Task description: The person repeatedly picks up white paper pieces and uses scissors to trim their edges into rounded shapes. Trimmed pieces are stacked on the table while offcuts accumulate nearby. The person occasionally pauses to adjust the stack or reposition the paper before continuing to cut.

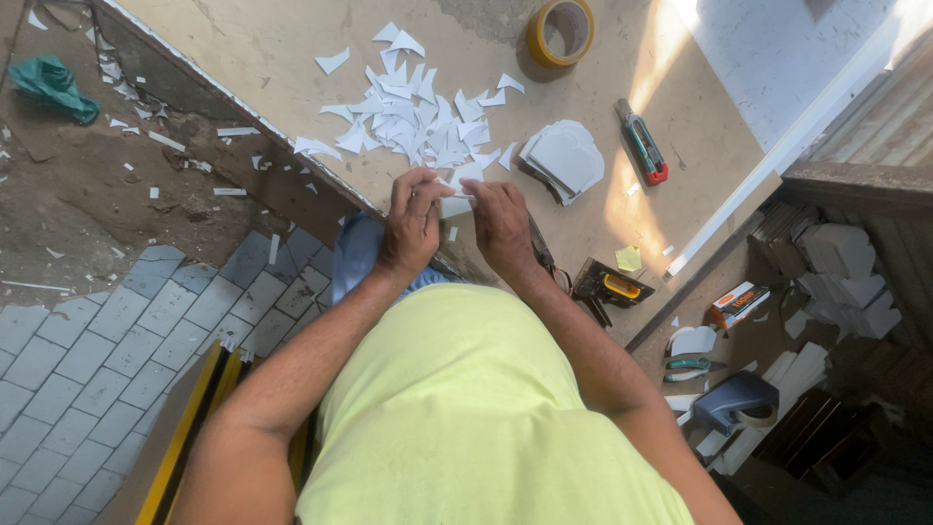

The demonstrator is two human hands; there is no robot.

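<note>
White card piece (455, 201) sits pinched between both hands at the near edge of the surface (272, 58), just below a spread heap of white offcuts (413, 122). Left hand (413, 228) has its fingers curled down onto the piece's left side, and right hand (501, 224) grips its right side with thumb and fingertips closed; whether a blade is in either hand cannot be told. By the look of it the step in hand is shaping or trimming this one piece, and the next move would call for a steady hold on the small card and a place to put it, perhaps the neat stack of rounded white shapes (564, 160) just to the right. Farther back lies a roll of yellow tape (561, 31), and a utility knife (642, 143) with a green and red body rests beyond the stack. Near the right elbow is a black and yellow tool (614, 287). Down off the surface's edge, a small orange and white box (739, 303) lies tilted, its print too small to make out.
</note>
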